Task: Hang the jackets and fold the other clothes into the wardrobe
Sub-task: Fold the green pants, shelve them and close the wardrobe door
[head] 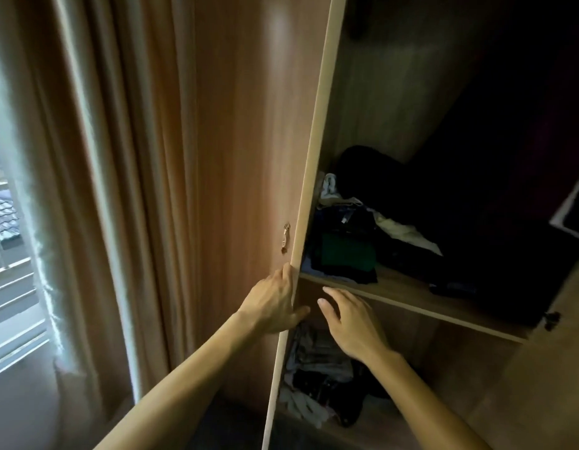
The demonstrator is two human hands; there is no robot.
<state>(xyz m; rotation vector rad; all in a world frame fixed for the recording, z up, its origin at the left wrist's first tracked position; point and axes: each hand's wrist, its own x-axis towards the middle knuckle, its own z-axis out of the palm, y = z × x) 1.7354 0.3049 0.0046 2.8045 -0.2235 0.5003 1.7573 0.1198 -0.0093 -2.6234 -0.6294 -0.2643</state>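
The wooden wardrobe stands open in front of me. My left hand (271, 303) grips the edge of its left door (242, 157), fingers wrapped round the inner side and thumb in front. My right hand (349, 319) hovers open just below the front of the middle shelf (411, 303), holding nothing. On that shelf lies a folded pile with a green garment (343, 251) on top, and dark and white clothes (401, 232) heaped behind it. A loose pile of grey, white and dark clothes (317, 375) fills the lower compartment. Dark garments hang in the shadowed right side.
Beige curtains (119, 190) hang to the left of the wardrobe, beside a bright window (9, 254). A small metal handle (285, 235) sits on the left door's face. The right door (547, 368) stands open at the far right, with a hinge showing.
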